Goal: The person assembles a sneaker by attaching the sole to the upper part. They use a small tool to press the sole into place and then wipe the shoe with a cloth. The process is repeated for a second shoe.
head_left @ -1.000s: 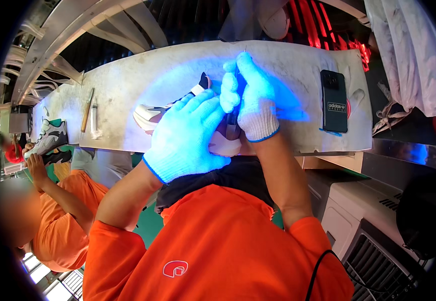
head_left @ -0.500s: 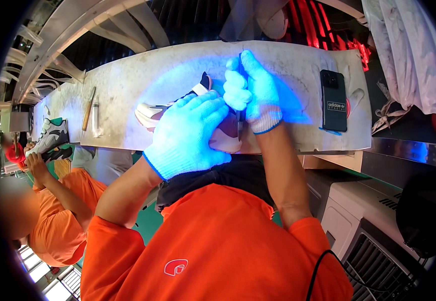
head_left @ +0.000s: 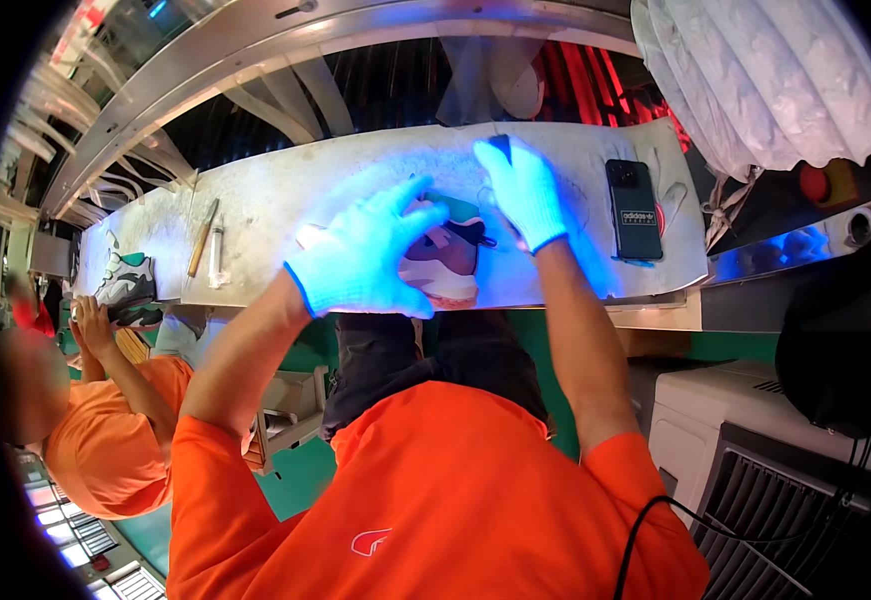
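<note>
Under blue light, a sneaker [head_left: 447, 262] in white, mauve and teal lies at the near edge of the worktable [head_left: 295, 170]. My gloved left hand [head_left: 360, 245] spans its left part, thumb on the near side and fingers spread along the far side, holding it against the table and hiding much of it. Right of and beyond the shoe is my gloved right hand [head_left: 527, 192], apart from it. Its fingers are wrapped round a slim dark tool [head_left: 500, 147]; one end shows at the top of the fist, the rest is hidden and its kind is unclear.
A black phone [head_left: 635, 208] lies on the right of the table. To the left are a wooden-handled stick [head_left: 202, 238] and a white syringe-like tube [head_left: 217, 258]. At far left a co-worker in orange [head_left: 120, 420] handles another sneaker [head_left: 127, 282]. A metal frame [head_left: 375, 38] spans behind.
My right hand has drawn away from the shoe, up and to the right, with the dark tool. The sneaker has turned under my left hand, which has its fingers spread wider.
</note>
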The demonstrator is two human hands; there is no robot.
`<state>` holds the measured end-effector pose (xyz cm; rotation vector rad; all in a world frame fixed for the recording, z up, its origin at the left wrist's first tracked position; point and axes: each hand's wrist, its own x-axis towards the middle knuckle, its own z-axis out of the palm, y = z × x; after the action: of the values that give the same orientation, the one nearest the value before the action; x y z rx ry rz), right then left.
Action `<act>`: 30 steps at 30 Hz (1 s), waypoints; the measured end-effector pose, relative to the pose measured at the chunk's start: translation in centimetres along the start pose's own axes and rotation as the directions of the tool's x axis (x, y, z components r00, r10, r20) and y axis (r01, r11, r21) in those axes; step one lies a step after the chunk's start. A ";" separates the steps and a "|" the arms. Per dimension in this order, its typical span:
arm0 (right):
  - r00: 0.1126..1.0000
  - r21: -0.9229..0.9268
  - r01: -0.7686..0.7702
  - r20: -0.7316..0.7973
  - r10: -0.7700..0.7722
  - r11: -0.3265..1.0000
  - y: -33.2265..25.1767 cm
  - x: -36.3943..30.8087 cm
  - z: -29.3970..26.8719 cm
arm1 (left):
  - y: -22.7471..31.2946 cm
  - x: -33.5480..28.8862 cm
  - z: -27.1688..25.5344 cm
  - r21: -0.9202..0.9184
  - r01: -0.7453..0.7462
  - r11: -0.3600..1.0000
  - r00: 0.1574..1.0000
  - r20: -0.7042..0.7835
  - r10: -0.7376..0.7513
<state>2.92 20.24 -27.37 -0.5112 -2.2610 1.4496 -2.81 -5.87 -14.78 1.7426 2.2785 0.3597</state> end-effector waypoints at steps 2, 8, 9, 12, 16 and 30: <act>0.996 -0.350 -0.002 0.087 0.035 0.937 -1.3 -1.6 -2.3 | -0.7 -1.5 -0.4 0.112 0.103 0.988 0.992 -0.079 -0.094; 0.972 -0.228 0.183 -0.102 -0.210 0.956 -0.8 -9.8 -4.2 | 1.9 -6.7 3.9 0.109 0.324 0.940 0.923 -0.256 -0.288; 0.997 0.136 0.011 0.075 -0.022 0.991 -0.8 -11.4 -4.1 | 2.8 -7.3 4.2 0.099 0.329 0.939 0.910 -0.298 -0.287; 0.899 0.397 -0.177 0.438 -0.017 0.900 -1.4 -14.2 -2.8 | 3.2 -8.7 6.3 0.129 0.305 0.944 0.871 -0.437 -0.222; 0.780 0.242 -0.189 0.625 -0.005 0.952 -4.6 -13.3 -2.1 | 3.1 -9.8 7.2 0.118 0.290 0.950 0.850 -0.489 -0.198; 0.787 0.378 -0.357 0.614 0.058 0.854 -5.0 -12.8 0.4 | 2.2 -8.7 10.6 0.134 0.276 0.952 0.684 -0.723 -0.096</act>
<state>13.20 11.52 -24.72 -0.1683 -2.1591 2.4840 5.01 -13.31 -23.52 1.6175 3.1302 0.8913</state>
